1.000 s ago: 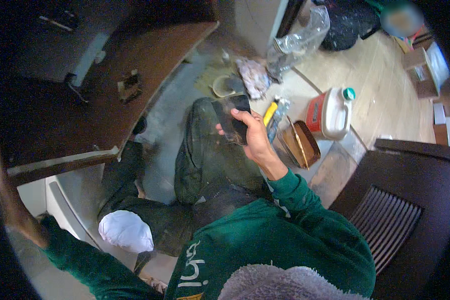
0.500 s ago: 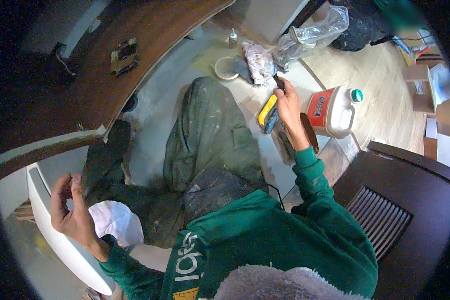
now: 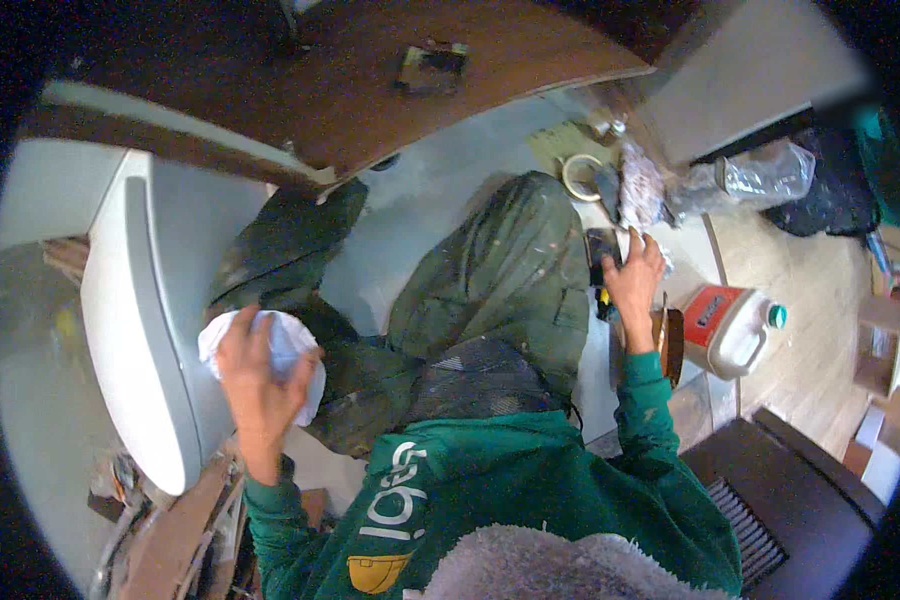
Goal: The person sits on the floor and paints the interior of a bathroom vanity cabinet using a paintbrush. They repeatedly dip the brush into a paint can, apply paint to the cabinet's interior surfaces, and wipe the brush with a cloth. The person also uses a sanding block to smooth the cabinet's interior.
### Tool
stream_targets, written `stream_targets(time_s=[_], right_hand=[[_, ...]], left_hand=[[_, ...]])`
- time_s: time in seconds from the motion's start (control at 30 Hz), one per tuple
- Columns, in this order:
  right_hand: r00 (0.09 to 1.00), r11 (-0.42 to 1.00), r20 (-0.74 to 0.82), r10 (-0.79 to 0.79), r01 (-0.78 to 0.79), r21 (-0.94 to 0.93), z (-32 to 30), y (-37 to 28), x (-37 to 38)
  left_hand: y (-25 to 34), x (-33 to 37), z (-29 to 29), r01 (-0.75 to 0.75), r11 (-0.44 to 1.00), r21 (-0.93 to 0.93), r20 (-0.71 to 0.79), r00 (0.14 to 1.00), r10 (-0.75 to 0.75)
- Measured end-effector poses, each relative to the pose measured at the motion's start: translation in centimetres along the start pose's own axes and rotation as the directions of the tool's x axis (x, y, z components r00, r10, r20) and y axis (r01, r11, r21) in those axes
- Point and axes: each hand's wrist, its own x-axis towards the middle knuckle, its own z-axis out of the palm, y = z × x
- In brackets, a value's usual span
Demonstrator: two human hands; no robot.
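Note:
My left hand (image 3: pixel 258 370) is over a white, rounded, creased piece (image 3: pixel 308 385), perhaps cloth, beside my bent leg. Its fingers are spread and slightly blurred; whether they press on it I cannot tell. On the right, my right hand (image 3: pixel 633 285) reaches out with fingers apart, its thumb side by a dark flat block (image 3: pixel 600 245). A bit of yellow tool (image 3: pixel 604 300) shows under that hand. Just beyond the fingertips lies a stained, crumpled rag (image 3: pixel 641 185), with a roll of tape (image 3: pixel 581 177) to its left.
A white jug with red label and green cap (image 3: pixel 735 330) stands right of my forearm, near a brown strip (image 3: pixel 674 345). A curved white panel (image 3: pixel 135 330) leans at left. Wooden board (image 3: pixel 530 45) hangs ahead; clear plastic (image 3: pixel 770 175) and a dark louvred door (image 3: pixel 770 490) lie right.
My view has turned left. My left hand has come over the white piece. My right hand has let go of the black-handled tool it held near the rag and spread its fingers.

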Motion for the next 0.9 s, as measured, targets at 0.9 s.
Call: stream_targets(time_s=[0.9], right_hand=[[0.826,-0.061,-0.356,-0.438,0.368,0.928,-23.0,-27.9,1.8]], left_hand=[[3.9,9.7,-4.7,-0.221,0.174,-0.960,-0.252,0.951,-0.178]])
